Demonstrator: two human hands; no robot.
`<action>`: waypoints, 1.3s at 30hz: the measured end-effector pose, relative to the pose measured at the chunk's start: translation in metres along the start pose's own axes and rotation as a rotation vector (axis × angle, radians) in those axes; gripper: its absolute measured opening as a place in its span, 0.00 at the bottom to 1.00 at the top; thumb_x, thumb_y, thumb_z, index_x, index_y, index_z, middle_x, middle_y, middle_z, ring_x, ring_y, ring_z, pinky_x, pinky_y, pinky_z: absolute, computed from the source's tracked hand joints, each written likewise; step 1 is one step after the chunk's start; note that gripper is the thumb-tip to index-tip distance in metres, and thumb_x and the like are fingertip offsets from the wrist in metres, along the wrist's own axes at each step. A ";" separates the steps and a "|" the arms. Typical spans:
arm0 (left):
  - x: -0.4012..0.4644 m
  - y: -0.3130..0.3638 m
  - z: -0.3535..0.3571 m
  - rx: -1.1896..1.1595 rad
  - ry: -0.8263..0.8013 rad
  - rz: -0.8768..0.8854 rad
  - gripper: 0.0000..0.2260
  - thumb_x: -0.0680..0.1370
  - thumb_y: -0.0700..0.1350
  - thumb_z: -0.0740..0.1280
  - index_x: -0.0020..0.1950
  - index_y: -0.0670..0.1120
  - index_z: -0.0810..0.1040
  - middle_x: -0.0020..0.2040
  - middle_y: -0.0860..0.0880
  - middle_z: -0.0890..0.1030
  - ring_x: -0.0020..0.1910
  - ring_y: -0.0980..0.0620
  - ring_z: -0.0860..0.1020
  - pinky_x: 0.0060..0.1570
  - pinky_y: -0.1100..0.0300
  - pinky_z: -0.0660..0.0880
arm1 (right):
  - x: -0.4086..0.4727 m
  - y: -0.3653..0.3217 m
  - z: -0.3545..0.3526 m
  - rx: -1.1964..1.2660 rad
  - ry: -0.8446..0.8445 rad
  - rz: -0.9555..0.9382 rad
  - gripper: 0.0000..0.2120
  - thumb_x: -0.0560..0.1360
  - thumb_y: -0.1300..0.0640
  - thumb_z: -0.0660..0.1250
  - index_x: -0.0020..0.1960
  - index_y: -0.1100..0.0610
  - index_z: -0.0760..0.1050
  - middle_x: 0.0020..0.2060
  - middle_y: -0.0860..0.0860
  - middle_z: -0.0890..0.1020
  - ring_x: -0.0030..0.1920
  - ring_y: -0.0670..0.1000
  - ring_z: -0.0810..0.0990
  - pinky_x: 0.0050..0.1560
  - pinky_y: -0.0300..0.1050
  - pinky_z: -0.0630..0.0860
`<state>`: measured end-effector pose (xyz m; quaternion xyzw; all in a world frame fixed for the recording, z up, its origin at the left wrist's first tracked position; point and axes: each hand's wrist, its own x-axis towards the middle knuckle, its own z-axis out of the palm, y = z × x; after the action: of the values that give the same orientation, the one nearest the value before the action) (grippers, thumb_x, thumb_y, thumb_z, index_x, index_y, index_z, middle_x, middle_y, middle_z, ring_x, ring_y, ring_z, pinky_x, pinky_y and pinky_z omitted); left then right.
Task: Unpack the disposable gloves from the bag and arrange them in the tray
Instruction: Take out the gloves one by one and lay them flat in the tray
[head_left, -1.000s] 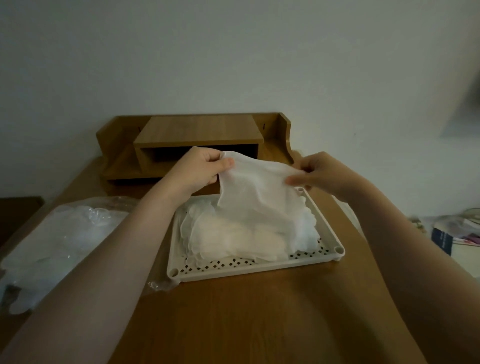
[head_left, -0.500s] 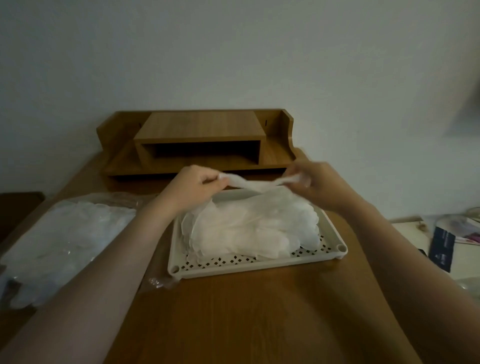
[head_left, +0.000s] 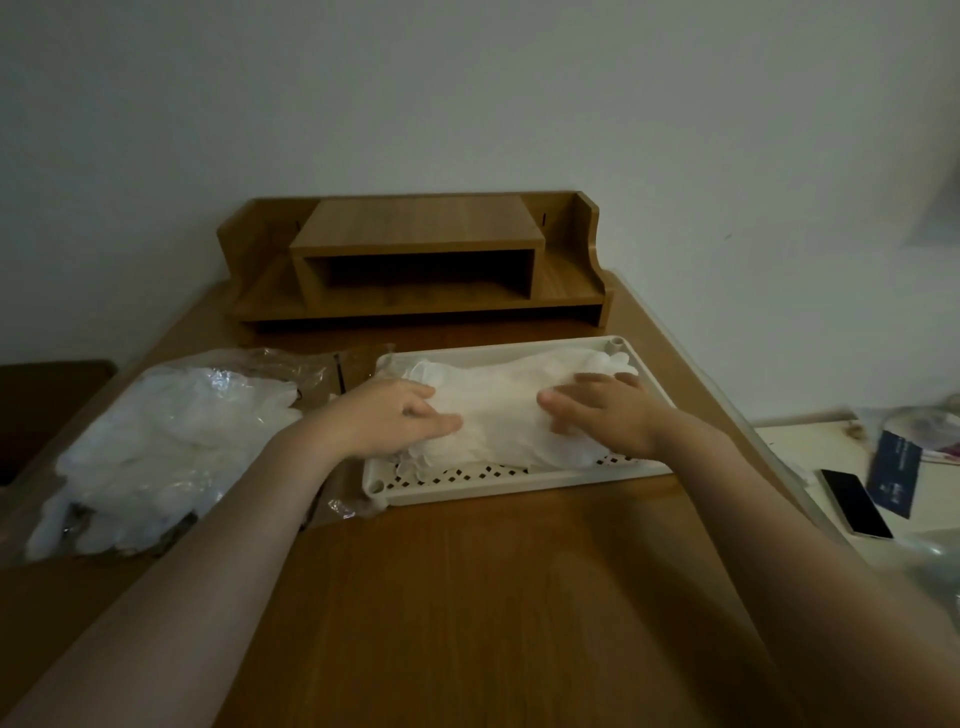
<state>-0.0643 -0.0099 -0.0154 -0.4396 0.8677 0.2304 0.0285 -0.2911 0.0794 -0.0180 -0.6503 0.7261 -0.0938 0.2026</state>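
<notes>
Gloves (head_left: 509, 415) are already stacked in the tray (head_left: 519, 480), which sits on the desk (head_left: 493, 597) toward its right edge, just in front of the wooden shelf unit (head_left: 415, 260). Both hands are laid flat on the pile — the left hand (head_left: 389, 421) on its left end, the right hand (head_left: 605, 415) on its right end — with fingers straight and spread, pressing down rather than gripping anything. The step in hand is judged to be the flattening of the stack.

The task looks partly done. A good many gloves are held by the tray, yet a large heap of gloves (head_left: 156, 447) is seen at the left edge of the desk, lying on or in the clear bag (head_left: 291, 364); whether they are fully out of the bag cannot be told. Those remain to be moved across.

The gloves are thin, white and translucent, crumpled softly, with scalloped fingertips spilling over the perforated floor near the tray's front rim. The material is judged light and slippery — easily shifted once pressure is lifted.
</notes>
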 end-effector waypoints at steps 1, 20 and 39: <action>0.000 0.003 0.000 0.018 0.059 -0.003 0.27 0.76 0.65 0.53 0.54 0.48 0.83 0.73 0.53 0.66 0.70 0.51 0.65 0.69 0.50 0.60 | 0.001 0.000 0.000 0.016 0.073 -0.015 0.28 0.80 0.39 0.47 0.53 0.54 0.81 0.65 0.52 0.74 0.71 0.56 0.63 0.73 0.56 0.44; 0.043 0.000 0.053 0.341 0.131 -0.150 0.53 0.66 0.78 0.54 0.78 0.46 0.38 0.78 0.45 0.38 0.76 0.47 0.38 0.74 0.50 0.38 | 0.047 0.037 0.038 -0.282 -0.003 0.056 0.57 0.61 0.23 0.61 0.76 0.44 0.34 0.76 0.48 0.34 0.74 0.54 0.30 0.68 0.66 0.30; -0.033 -0.041 -0.018 -0.448 0.956 0.266 0.11 0.81 0.40 0.58 0.59 0.44 0.77 0.57 0.51 0.77 0.56 0.61 0.74 0.54 0.75 0.69 | 0.063 -0.147 0.081 -0.063 0.323 -0.493 0.12 0.80 0.51 0.57 0.59 0.52 0.75 0.59 0.48 0.77 0.65 0.51 0.70 0.72 0.61 0.48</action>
<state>-0.0099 -0.0141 -0.0061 -0.3772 0.7618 0.1855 -0.4929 -0.1287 0.0083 -0.0435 -0.7897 0.5716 -0.2202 0.0351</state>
